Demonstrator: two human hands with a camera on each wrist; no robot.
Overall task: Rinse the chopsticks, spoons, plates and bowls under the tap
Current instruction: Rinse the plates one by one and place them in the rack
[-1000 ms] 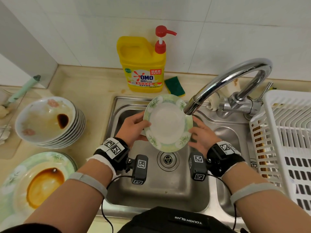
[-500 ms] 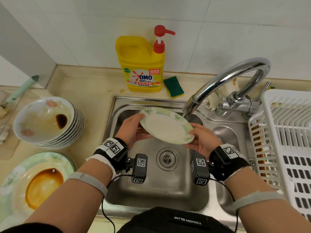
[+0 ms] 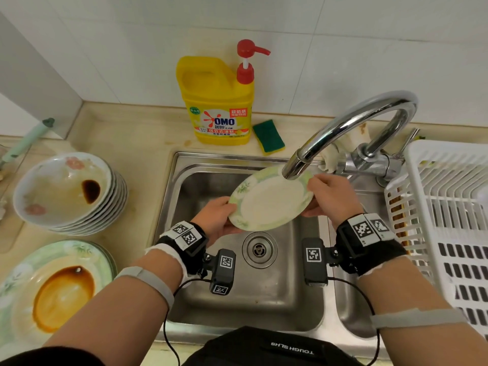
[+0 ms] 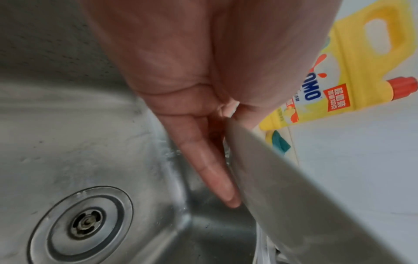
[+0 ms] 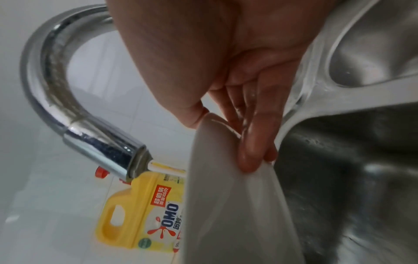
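A white plate with a green floral rim (image 3: 272, 200) is held over the sink basin (image 3: 237, 299), its far edge just below the mouth of the chrome tap (image 3: 295, 169). My left hand (image 3: 223, 216) pinches the plate's near-left rim, thumb on top. My right hand (image 3: 318, 198) pinches the right rim beside the spout. In the left wrist view, fingers (image 4: 210, 169) lie along the plate's grey underside (image 4: 294, 196). The right wrist view shows wet fingers (image 5: 251, 151) on the plate's underside (image 5: 226, 205) next to the tap (image 5: 101, 139).
A stack of dirty bowls (image 3: 66, 191) and sauce-stained plates (image 3: 52, 286) sit on the counter at left. A yellow detergent bottle (image 3: 219, 101) and a green sponge (image 3: 269, 137) stand behind the sink. A white plastic rack (image 3: 449, 207) fills the right side.
The plate went from standing on edge facing me to lying nearly flat, then shifted right and back under the spout. Both hands kept their hold on its rim.
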